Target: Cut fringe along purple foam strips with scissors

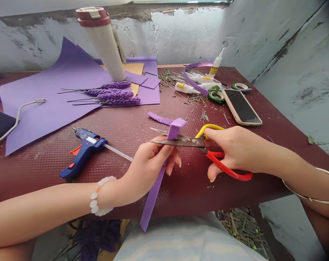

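Observation:
My left hand (149,163) pinches a long strip of purple paper (153,192), whose upper end stands up across the blades. My right hand (235,152) has its fingers through the yellow and red handles of a pair of steel scissors (188,142). The blades are on the strip just above my left fingers. A fringed purple paper strip (159,118) lies on the maroon table (39,177) just beyond the blades. A blue hot glue gun (84,154) rests left of my left hand, its glue stick reaching towards my wrist.
Paper lavender sprigs (112,94) lie on a purple paper sheet (45,90) beside a white tumbler (101,43). Glue bottles (187,88), green tape rolls (216,95), a phone (242,107) and scattered stems (178,81) lie at the back. Stained walls rise behind and right.

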Demonstrator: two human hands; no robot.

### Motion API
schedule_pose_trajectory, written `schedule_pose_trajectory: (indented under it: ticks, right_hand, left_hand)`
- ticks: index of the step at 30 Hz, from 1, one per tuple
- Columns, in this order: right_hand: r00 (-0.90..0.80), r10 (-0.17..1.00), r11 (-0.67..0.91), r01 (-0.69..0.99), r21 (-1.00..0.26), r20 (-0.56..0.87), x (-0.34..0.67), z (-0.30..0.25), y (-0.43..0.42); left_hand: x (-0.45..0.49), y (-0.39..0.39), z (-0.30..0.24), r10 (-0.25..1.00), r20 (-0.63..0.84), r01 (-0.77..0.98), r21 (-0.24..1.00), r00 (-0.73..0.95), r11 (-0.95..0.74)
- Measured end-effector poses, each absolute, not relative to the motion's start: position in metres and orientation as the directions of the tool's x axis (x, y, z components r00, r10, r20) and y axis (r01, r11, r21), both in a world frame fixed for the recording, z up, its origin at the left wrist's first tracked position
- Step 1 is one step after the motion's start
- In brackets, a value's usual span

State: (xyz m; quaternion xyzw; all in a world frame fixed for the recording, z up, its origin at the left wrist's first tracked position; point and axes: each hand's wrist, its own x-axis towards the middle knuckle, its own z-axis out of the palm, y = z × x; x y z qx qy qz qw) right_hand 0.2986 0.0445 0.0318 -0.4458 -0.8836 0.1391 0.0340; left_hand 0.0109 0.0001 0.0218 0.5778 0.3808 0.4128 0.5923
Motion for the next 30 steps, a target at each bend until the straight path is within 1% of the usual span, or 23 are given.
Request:
schedule_pose_trajectory:
  ticks: [9, 15, 21, 23, 25, 28, 30]
  right_hand:
    - [-0.599, 0.790, 0.531, 0.774, -0.346, -0.127, 0.299, 0.035, 0.046]
    - [-0.602, 0.785, 0.521, 0.770, -0.368, -0.148, 0.304, 0.033, 0.048]
    - [-0.608, 0.775, 0.488, 0.750, -0.446, -0.174, 0.305, 0.039, 0.049]
    - [-0.605, 0.767, 0.448, 0.743, -0.497, -0.213, 0.302, 0.044, 0.049]
    - [-0.609, 0.741, 0.382, 0.729, -0.568, -0.283, 0.300, 0.052, 0.048]
    - [-0.630, 0.650, 0.241, 0.701, -0.671, -0.425, 0.299, 0.061, 0.047]
    - [-0.639, 0.590, 0.155, 0.690, -0.707, -0.494, 0.302, 0.064, 0.049]
  left_hand:
    - [0.010, 0.000, 0.021, 0.920, 0.014, -0.051, 0.999, 0.391, 0.006]
    - [0.012, 0.000, 0.022, 0.929, 0.006, -0.123, 0.991, 0.369, 0.043]
    - [0.013, 0.001, 0.022, 0.928, -0.003, -0.164, 0.984, 0.373, 0.069]
    - [0.013, 0.001, 0.023, 0.926, -0.008, -0.174, 0.981, 0.377, 0.080]
    - [0.014, 0.000, 0.023, 0.924, -0.014, -0.191, 0.977, 0.381, 0.094]
    - [0.014, -0.003, 0.024, 0.919, -0.023, -0.244, 0.961, 0.394, 0.129]
    - [0.013, -0.005, 0.025, 0.910, -0.032, -0.268, 0.951, 0.414, 0.155]
